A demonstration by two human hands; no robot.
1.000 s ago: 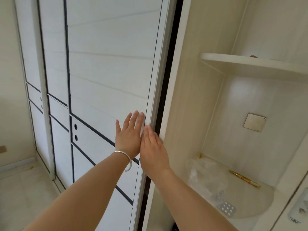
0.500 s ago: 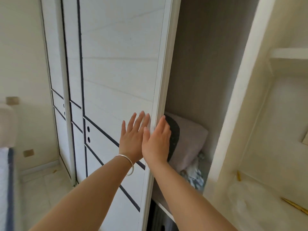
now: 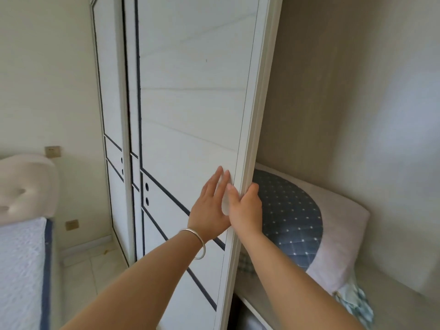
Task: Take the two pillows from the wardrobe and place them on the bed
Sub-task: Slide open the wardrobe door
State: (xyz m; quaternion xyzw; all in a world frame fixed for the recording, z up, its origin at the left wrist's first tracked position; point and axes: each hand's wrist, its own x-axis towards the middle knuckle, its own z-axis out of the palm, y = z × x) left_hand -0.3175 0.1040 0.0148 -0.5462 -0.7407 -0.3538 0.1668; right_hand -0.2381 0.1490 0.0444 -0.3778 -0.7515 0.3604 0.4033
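Observation:
A pillow [image 3: 333, 217], pale pink with a dark blue dotted panel, lies on a shelf [image 3: 257, 303] inside the wardrobe, just right of the sliding door [image 3: 190, 115]. A second, checked pillow [image 3: 357, 303] shows partly beneath it. My left hand [image 3: 209, 206], with a silver bangle on its wrist, lies flat on the door's front. My right hand [image 3: 245, 208] curls over the door's right edge, thumb on the inner side. The bed [image 3: 21, 270], with a white quilted cover and blue border, is at the lower left.
A padded white headboard [image 3: 26, 184] stands against the left wall. Two more white wardrobe door panels [image 3: 112, 115] run back toward the corner. Pale floor tiles [image 3: 90, 267] lie between the bed and the wardrobe.
The sliding door has moved left under both hands, opening the wardrobe wider. More of the blue-and-pink pillow shows. My right hand now wraps the door's edge.

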